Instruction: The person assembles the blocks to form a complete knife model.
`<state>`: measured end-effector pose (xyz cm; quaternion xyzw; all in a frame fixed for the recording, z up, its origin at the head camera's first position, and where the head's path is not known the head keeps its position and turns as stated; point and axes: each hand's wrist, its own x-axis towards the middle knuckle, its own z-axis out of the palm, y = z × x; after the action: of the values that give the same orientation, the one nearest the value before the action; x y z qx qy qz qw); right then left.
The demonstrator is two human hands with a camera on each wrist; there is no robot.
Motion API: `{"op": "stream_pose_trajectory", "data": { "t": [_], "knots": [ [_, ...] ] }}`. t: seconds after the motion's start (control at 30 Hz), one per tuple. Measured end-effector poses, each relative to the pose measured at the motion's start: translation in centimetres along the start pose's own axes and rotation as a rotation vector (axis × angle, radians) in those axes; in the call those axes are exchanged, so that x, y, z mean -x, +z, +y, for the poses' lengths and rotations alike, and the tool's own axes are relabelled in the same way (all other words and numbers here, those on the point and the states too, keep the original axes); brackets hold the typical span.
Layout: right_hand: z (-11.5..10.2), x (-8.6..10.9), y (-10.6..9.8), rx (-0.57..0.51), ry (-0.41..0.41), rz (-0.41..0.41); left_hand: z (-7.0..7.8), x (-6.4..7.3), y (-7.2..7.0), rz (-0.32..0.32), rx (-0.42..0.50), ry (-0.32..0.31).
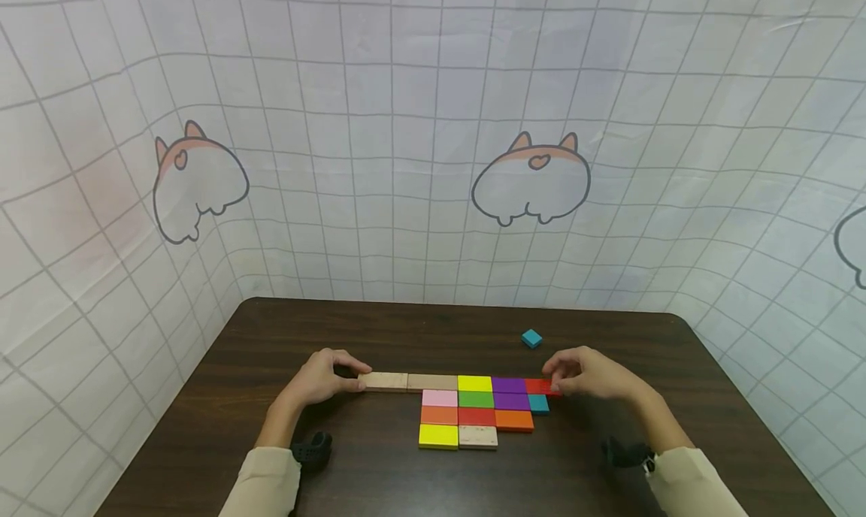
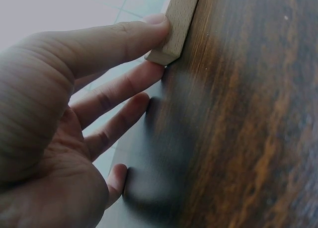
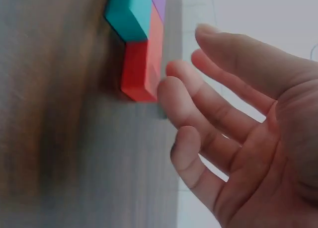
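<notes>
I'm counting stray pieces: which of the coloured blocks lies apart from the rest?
The small teal block, alone on the table behind the right hand. Every other block sits packed edge to edge, including a second teal one.

text: none readable | blocks (image 1: 476, 408): plain coloured faces, no print | backdrop (image 1: 433, 126): cartoon animal drawings at 10 and 12 o'clock, no lettering
</notes>
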<state>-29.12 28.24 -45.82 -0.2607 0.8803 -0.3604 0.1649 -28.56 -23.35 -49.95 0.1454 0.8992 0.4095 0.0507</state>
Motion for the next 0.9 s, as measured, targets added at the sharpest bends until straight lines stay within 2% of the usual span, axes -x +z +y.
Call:
{"op": "stream_pose_trajectory", "data": {
  "t": [0.23,0.33,0.6,0.9],
  "knots": [
    [1.5,-2.5,-1.3,-0.008,0.033,0.144,0.0,0.0,0.0,0.001,0.002,-0.005],
    [2.3,-3.7,-1.5,0.004,0.05,0.18,0.0,-0.1,0.0,0.005,-0.002,-0.004],
    [4.0,-6.1,-1.3,0.029,0.106,0.174,0.0,-0.1,0.0,0.003,-0.008,0.009],
    [4.1,-7.3,-1.1,0.032,0.108,0.174,0.1,0.0,-0.1,0.006,-0.002,0.001]
  ]
}}
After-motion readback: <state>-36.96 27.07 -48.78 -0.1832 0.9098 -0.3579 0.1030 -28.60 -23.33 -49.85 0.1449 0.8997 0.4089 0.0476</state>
